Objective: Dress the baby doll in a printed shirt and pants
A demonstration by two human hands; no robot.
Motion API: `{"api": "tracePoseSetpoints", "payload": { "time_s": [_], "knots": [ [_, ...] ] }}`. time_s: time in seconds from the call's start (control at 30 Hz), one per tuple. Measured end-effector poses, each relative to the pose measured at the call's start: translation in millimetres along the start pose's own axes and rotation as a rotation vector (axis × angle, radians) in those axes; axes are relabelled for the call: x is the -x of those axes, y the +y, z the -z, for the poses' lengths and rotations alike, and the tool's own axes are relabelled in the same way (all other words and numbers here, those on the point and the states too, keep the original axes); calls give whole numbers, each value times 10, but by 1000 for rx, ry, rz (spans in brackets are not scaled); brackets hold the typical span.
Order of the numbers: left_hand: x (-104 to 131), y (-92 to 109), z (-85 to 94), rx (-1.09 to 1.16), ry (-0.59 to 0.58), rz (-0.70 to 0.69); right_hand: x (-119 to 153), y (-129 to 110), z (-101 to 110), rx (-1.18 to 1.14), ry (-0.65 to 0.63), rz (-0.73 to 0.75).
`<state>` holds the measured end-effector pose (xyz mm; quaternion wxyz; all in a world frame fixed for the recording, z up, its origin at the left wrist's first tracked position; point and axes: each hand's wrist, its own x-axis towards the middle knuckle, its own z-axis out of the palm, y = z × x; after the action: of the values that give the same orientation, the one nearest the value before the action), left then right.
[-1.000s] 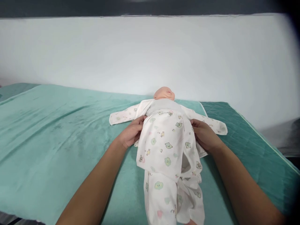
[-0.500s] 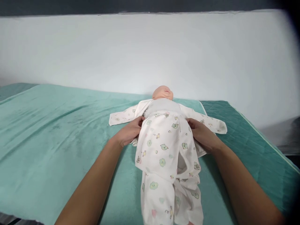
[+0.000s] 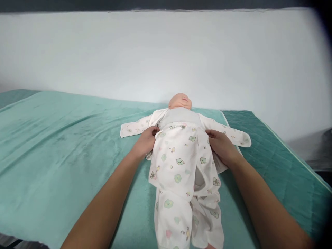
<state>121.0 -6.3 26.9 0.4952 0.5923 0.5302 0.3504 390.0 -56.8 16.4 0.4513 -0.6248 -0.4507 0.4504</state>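
A baby doll (image 3: pixel 180 101) lies on its back with its head toward the wall. It wears white printed pants (image 3: pixel 178 160), pulled up over its grey cloth belly (image 3: pixel 179 116). Its open white jacket (image 3: pixel 135 127) has both sleeves spread out sideways. At the pants' left waist edge, my left hand (image 3: pixel 147 141) is closed, fingertips tucked against the cloth. My right hand (image 3: pixel 222 145) grips the opposite side of the waistband the same way. Part of the fingers of both hands is hidden by the cloth. A slit in the pants' crotch shows grey beneath.
A light green blanket (image 3: pixel 64 155) with wrinkles covers most of the surface. Darker green quilted cloth (image 3: pixel 280 166) lies along the right side. A white wall (image 3: pixel 166 55) stands directly behind the doll's head.
Both hands stay at the waist of the pants, the left one shifted slightly up and right. The pants have barely moved, and the view has tilted a little.
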Motion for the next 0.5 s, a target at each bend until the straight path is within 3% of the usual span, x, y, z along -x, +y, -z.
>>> {"api": "tracePoseSetpoints", "payload": {
  "time_s": [0.1,0.27,0.5],
  "knots": [
    [4,2,4,5,-57,-38,23,-27,-21,90,28,38],
    [-2,-35,-18,202,-185,12,46,-50,-3,153,-94,132],
    [-18,-45,-87,482,-116,172,43,3,-26,40,-46,172]
  ]
}}
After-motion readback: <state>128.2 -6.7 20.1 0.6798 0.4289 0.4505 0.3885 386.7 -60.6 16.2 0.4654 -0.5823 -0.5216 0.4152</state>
